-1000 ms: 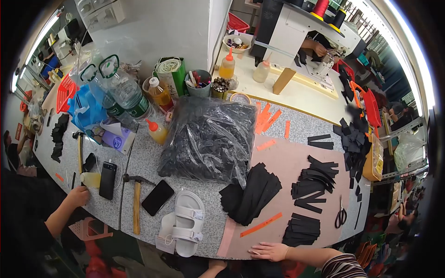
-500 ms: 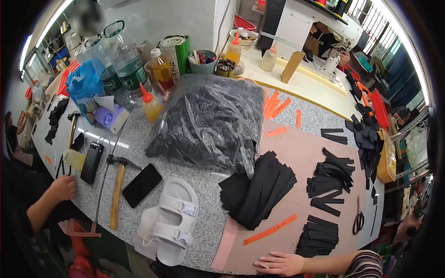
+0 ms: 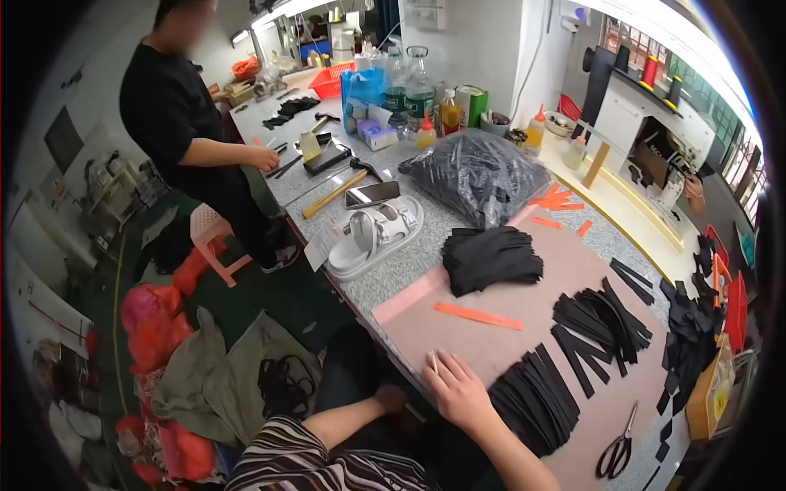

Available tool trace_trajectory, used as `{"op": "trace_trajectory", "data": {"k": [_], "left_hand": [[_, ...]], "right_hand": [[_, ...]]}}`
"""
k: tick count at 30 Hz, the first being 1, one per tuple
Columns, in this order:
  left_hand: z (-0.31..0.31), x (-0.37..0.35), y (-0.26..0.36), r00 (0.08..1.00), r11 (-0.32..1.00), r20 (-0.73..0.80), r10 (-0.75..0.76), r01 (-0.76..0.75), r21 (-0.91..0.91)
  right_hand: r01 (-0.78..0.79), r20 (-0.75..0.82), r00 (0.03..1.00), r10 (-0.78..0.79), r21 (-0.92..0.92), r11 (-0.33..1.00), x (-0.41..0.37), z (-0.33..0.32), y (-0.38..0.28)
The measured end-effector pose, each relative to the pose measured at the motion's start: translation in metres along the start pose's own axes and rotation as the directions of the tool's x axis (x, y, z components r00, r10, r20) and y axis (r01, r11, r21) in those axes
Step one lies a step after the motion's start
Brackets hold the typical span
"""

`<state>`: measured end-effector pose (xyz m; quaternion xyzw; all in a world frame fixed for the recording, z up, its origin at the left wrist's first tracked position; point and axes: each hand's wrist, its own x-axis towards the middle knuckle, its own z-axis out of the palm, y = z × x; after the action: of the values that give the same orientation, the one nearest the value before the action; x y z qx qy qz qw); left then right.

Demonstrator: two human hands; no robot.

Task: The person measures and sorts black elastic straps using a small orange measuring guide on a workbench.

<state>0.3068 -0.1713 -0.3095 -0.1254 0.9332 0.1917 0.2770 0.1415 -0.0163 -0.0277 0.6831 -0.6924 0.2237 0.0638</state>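
My right hand [image 3: 460, 391] rests on the pinkish-brown sheet [image 3: 401, 331] at the table's near edge, a thin white stick [image 3: 434, 362] between its fingers. Close by are an orange strip [image 3: 479, 317] and a fanned stack of black strips [image 3: 536, 401]. My left hand [image 3: 393, 398] is low by my lap, under the table edge, with its fingers too unclear to read. More black strips lie in a thick bundle [image 3: 491, 259] and a loose pile [image 3: 602, 319]. Black scissors [image 3: 616, 454] lie at the lower right.
White sandals [image 3: 377, 237], a phone [image 3: 372, 194], a hammer [image 3: 336, 194] and a filled plastic bag [image 3: 479, 172] occupy the table. A person in black [image 3: 180, 123] stands at the far left side. A sewing machine [image 3: 667, 139] is at the back right, a pink stool [image 3: 214, 237] on the floor.
The view has swung left and tilted, bringing the standing person, the floor and my left forearm into sight. My right hand still rests on the sheet with the white stick.
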Motion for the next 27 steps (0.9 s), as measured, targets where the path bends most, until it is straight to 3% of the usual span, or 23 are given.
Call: {"op": "trace_trajectory", "data": {"k": [3,6,9,15,18,21,24,27], "left_hand": [[-0.015,-0.024,0.024,0.998,0.989,0.012,-0.064,0.062,0.138],[-0.002,-0.035,0.046,0.998,0.958,-0.048,-0.033,0.045,0.282],[-0.03,-0.057,0.106,0.973,0.918,0.23,-0.018,-0.075,0.388],[-0.069,-0.104,0.187,0.953,0.772,0.231,0.193,-0.293,0.564],[-0.079,-0.133,0.204,0.871,0.843,0.072,0.487,-0.49,0.222],[-0.117,-0.162,0.219,0.756,0.777,0.23,0.613,-0.629,-0.002],[-0.123,-0.152,0.207,0.714,0.73,0.251,0.653,-0.682,0.041],[-0.138,-0.139,0.195,0.686,0.673,0.144,0.713,-0.728,0.131]], "right_hand": [[0.057,-0.087,0.995,-0.058,-0.013,0.998,-0.009,0.011,-0.002],[0.095,-0.148,0.984,-0.098,-0.027,0.995,-0.01,0.014,0.001],[0.1,-0.18,0.979,-0.1,-0.005,0.995,-0.009,0.016,0.001],[0.123,-0.226,0.965,-0.131,-0.052,0.991,-0.01,0.021,0.002],[0.117,-0.216,0.968,-0.128,-0.061,0.991,-0.012,0.02,0.0],[0.093,-0.211,0.972,-0.104,-0.064,0.994,-0.015,0.016,-0.004],[0.062,-0.212,0.974,-0.074,-0.063,0.996,-0.016,0.01,-0.007],[0.044,-0.204,0.977,-0.06,-0.08,0.996,-0.016,0.009,-0.01]]}}
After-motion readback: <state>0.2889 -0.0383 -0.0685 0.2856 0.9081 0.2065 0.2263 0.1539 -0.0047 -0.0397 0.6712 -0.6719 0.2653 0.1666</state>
